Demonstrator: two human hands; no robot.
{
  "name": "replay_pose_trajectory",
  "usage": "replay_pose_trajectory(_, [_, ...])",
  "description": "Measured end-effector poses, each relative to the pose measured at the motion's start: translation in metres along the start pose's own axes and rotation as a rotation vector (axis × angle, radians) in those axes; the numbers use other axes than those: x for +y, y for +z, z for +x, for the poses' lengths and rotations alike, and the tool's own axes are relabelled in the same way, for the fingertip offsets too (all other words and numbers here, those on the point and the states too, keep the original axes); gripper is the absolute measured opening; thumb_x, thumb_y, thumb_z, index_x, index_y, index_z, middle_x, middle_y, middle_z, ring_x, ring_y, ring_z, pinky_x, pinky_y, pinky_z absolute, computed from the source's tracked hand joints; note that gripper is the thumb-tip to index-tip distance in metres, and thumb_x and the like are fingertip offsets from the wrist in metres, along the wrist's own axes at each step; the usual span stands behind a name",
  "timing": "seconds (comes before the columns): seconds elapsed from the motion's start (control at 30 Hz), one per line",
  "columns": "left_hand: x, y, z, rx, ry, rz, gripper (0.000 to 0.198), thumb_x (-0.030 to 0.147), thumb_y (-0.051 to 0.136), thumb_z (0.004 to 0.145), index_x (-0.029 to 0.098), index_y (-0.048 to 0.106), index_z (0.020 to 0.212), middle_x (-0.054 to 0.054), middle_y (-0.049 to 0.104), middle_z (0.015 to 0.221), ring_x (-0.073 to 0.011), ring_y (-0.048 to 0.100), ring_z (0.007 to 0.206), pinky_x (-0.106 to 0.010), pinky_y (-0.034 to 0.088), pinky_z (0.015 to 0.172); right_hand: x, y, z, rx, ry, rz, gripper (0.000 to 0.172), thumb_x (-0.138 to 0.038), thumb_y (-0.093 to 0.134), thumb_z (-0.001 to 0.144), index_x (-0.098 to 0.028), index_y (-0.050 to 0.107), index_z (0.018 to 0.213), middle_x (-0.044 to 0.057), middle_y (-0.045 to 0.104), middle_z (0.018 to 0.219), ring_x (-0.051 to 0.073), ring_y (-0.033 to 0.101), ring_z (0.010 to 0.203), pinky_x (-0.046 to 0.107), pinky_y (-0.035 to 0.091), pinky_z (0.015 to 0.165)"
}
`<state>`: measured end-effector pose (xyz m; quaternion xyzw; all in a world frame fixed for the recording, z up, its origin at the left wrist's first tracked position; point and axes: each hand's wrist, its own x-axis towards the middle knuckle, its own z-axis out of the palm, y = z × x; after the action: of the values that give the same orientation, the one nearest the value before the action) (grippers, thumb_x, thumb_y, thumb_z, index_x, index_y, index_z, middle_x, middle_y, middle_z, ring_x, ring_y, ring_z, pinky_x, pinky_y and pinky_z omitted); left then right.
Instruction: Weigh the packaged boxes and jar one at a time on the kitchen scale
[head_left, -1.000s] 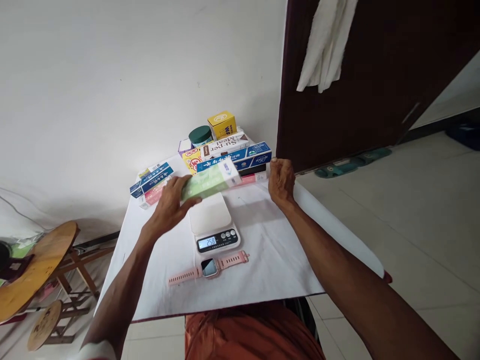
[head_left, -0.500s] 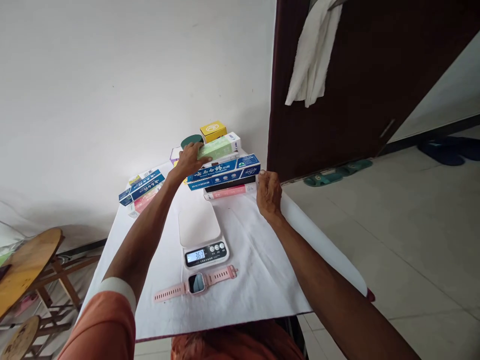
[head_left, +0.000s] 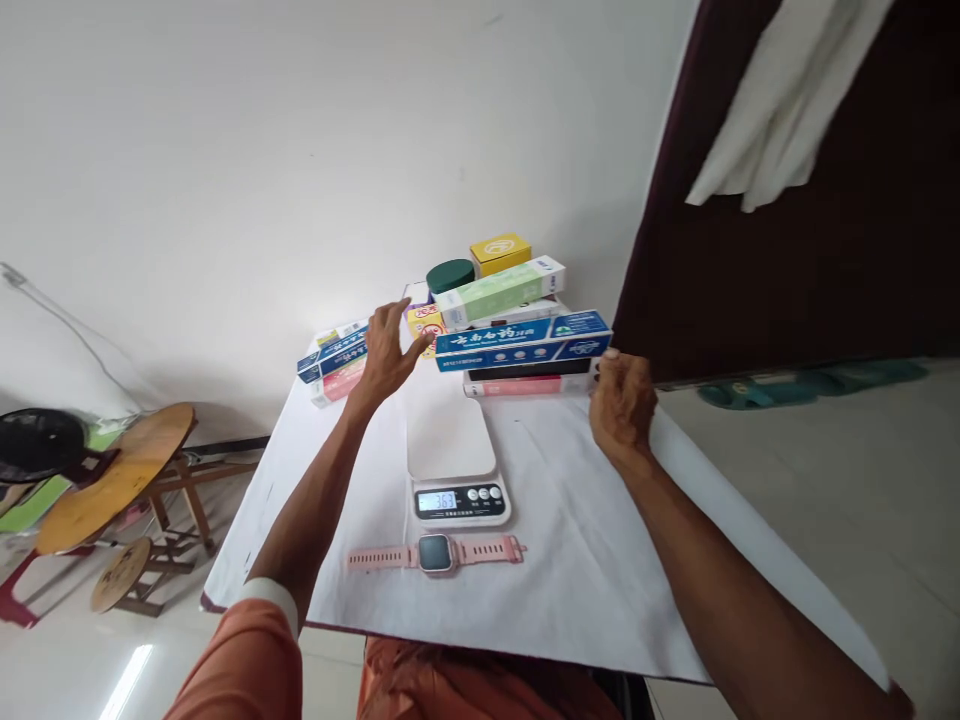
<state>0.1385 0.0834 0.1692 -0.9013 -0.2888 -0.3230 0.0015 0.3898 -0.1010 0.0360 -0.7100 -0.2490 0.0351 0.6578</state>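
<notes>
My left hand point(head_left: 388, 355) is open, thumb and fingers apart, holding nothing. It hovers left of the box pile, near a small yellow box point(head_left: 426, 322). My right hand point(head_left: 624, 400) is closed, with its thumb at the right end of a blue toothpaste box point(head_left: 523, 341). What its curled fingers grip, if anything, is hidden. Below the toothpaste box are a black box point(head_left: 529, 369) and a pink-and-white box point(head_left: 529, 385). A light green box point(head_left: 501, 292) lies behind, above a white box point(head_left: 517, 314). In front sits a white kitchen scale point(head_left: 450, 440), its display reading 363.
A pink-strapped smartwatch point(head_left: 436, 553) lies in front of the scale on the white-covered table point(head_left: 570, 600). More boxes point(head_left: 337, 357) lie at the left. A green round lid point(head_left: 451, 273) and a yellow box point(head_left: 500, 254) stand behind. Wooden stools point(head_left: 120, 480) stand left; slippers point(head_left: 810, 390) lie right.
My left hand has let go of the light green box and moved left, opening. My right hand stays at the boxes' right end. The view has turned left.
</notes>
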Motion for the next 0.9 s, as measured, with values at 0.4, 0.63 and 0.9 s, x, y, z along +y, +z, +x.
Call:
replay_pose_trajectory(0.4, [-0.146,-0.04,-0.085,-0.067,-0.655,0.313,0.062,0.038,0.069,0.094,0.019,0.053,0.151,-0.022,0.051,0.156,-0.0393,0.048,0.145,-0.055,0.041,0.119,0.012,0.0,0.0,-0.001,-0.047,-0.267,0.041,-0.07,0.028,0.095,-0.03,0.031,0.093,0.016,0.064,0.092,0.038,0.066,0.104,0.064,0.049,0.102])
replay_pose_trajectory(0.63, [-0.175,-0.045,-0.04,-0.345,-0.719,0.396,0.068,0.056,0.059,0.098,0.019,0.049,0.154,-0.024,0.05,0.161,-0.0407,0.042,0.152,-0.055,0.033,0.123,0.011,0.0,0.0,-0.014,-0.04,-0.316,0.041,-0.071,0.027,0.093,-0.03,0.032,0.094,0.013,0.062,0.087,0.039,0.066,0.101,0.066,0.049,0.102])
replay_pose_trajectory(0.9, [-0.183,-0.044,-0.019,-0.389,-0.78,0.383,0.084,0.077,0.056,0.091,0.016,0.051,0.149,-0.028,0.048,0.161,-0.0443,0.041,0.152,-0.056,0.034,0.121,0.003,-0.002,-0.004,-0.025,-0.019,-0.313,0.035,-0.065,0.028,0.095,-0.031,0.032,0.094,0.012,0.063,0.09,0.039,0.066,0.107,0.067,0.047,0.107])
